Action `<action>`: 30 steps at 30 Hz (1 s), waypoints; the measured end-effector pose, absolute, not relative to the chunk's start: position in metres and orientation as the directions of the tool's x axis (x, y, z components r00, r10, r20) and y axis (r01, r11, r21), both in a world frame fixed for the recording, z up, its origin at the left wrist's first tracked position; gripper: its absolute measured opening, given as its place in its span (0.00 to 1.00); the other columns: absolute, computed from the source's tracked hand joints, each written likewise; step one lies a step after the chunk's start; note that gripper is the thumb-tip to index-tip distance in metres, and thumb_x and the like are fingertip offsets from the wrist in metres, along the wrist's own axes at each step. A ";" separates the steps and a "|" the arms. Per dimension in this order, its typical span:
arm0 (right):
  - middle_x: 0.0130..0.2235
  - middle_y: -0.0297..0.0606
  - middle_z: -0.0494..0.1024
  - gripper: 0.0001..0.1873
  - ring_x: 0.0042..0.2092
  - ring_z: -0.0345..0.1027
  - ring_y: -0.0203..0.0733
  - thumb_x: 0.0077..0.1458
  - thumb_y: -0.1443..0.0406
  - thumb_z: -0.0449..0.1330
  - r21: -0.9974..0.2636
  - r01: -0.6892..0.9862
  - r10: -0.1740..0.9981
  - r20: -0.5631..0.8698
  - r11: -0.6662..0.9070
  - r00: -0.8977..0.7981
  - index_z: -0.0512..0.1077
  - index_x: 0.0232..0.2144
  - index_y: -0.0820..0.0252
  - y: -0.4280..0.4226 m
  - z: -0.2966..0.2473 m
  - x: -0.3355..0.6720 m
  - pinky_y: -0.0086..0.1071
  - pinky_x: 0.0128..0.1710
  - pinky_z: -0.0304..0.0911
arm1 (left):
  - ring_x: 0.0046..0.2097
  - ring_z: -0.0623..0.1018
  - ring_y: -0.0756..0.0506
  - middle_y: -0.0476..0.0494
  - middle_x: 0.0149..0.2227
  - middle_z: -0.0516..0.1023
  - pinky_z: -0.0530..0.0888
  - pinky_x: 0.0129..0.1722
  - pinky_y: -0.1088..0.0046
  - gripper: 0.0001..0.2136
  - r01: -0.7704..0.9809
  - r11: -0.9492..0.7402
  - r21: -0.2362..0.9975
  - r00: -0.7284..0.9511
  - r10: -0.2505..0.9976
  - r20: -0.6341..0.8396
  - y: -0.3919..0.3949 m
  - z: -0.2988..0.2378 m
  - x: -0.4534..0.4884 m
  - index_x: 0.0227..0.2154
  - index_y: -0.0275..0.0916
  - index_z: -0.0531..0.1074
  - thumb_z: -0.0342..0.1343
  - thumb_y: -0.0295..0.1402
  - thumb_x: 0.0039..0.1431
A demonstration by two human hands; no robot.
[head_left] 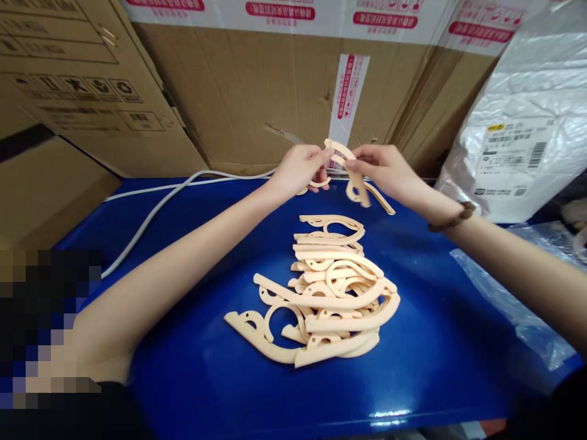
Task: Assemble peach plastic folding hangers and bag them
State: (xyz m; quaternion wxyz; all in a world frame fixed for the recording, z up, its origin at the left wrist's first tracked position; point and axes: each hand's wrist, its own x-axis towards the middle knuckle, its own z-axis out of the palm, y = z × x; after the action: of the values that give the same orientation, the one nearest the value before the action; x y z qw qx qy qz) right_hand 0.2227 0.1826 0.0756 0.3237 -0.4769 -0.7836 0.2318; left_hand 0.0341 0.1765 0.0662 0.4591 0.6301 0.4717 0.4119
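My left hand (298, 169) and my right hand (383, 169) are raised together at the far side of the blue table (192, 366). Both pinch the same cream curved plastic piece (351, 174), which hangs between them; my left hand's fingers grip its top end, my right hand's fingers hold its middle. Another cream piece (383, 200) lies on the table just under my right hand. Nearer to me sits a pile of several cream curved pieces (328, 290), untouched.
Large cardboard boxes (275, 91) stand against the table's far edge. A white cable (151, 211) runs across the left of the table. A white plastic bag with a label (513, 140) leans at the right, with clear plastic film (513, 299) below it.
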 end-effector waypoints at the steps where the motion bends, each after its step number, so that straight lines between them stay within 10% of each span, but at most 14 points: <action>1: 0.32 0.36 0.78 0.08 0.34 0.71 0.41 0.59 0.61 0.62 -0.585 0.655 0.878 0.337 0.478 -0.341 0.77 0.38 0.60 0.183 0.082 0.228 0.35 0.36 0.65 | 0.21 0.74 0.55 0.53 0.20 0.68 0.66 0.24 0.83 0.18 0.252 -0.171 0.953 0.224 0.968 0.115 0.177 0.067 0.030 0.25 0.37 0.64 0.45 0.34 0.74; 7: 0.35 0.45 0.79 0.12 0.42 0.73 0.52 0.64 0.64 0.53 -0.089 0.834 0.798 0.363 0.544 -0.482 0.76 0.39 0.62 0.181 0.100 0.232 0.43 0.45 0.63 | 0.30 0.76 0.49 0.49 0.25 0.72 0.70 0.35 0.75 0.17 0.643 -0.523 0.560 0.232 0.830 0.508 0.182 0.053 0.024 0.30 0.38 0.70 0.43 0.36 0.74; 11: 0.28 0.38 0.76 0.10 0.30 0.69 0.42 0.62 0.65 0.53 -0.511 0.734 0.894 0.234 0.447 -0.382 0.73 0.32 0.60 0.187 0.094 0.230 0.37 0.35 0.65 | 0.35 0.79 0.46 0.44 0.32 0.79 0.70 0.38 0.71 0.16 0.816 -0.440 0.374 0.238 0.846 0.477 0.184 0.029 0.035 0.47 0.38 0.72 0.39 0.33 0.75; 16: 0.27 0.36 0.76 0.09 0.25 0.62 0.36 0.64 0.68 0.50 -0.845 0.463 0.964 0.242 0.267 -0.114 0.70 0.34 0.60 0.193 0.092 0.232 0.34 0.29 0.62 | 0.40 0.80 0.40 0.38 0.35 0.82 0.72 0.41 0.66 0.16 0.859 -0.381 0.343 0.268 0.904 0.332 0.189 0.011 0.041 0.37 0.36 0.78 0.49 0.41 0.70; 20: 0.38 0.39 0.80 0.02 0.33 0.73 0.39 0.63 0.67 0.52 -0.914 0.313 0.959 0.282 0.259 0.028 0.60 0.38 0.54 0.187 0.094 0.228 0.35 0.34 0.69 | 0.46 0.80 0.37 0.33 0.42 0.81 0.74 0.43 0.66 0.23 0.725 -0.343 0.598 0.206 0.936 0.287 0.189 0.025 0.039 0.36 0.35 0.78 0.47 0.48 0.69; 24: 0.46 0.43 0.80 0.10 0.49 0.75 0.44 0.56 0.70 0.56 -0.821 0.374 0.875 0.482 0.430 0.052 0.59 0.36 0.52 0.177 0.097 0.231 0.36 0.44 0.72 | 0.43 0.82 0.45 0.37 0.42 0.82 0.77 0.40 0.74 0.20 0.121 0.001 0.993 0.396 0.917 -0.049 0.187 0.051 0.034 0.35 0.35 0.77 0.46 0.44 0.71; 30: 0.45 0.48 0.80 0.07 0.50 0.73 0.53 0.62 0.66 0.55 -0.142 0.864 0.759 0.560 0.483 -0.332 0.71 0.41 0.61 0.161 0.103 0.230 0.43 0.51 0.66 | 0.26 0.76 0.56 0.47 0.30 0.79 0.74 0.28 0.82 0.10 -0.183 0.039 0.982 0.322 0.946 0.022 0.174 0.076 0.038 0.34 0.34 0.70 0.50 0.30 0.72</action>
State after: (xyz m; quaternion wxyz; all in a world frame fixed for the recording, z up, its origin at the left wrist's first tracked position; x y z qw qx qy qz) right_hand 0.2303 0.1612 0.1025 0.2891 -0.5003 -0.8111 -0.0905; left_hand 0.0379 0.1740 0.0757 0.6219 0.5236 0.3645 0.4541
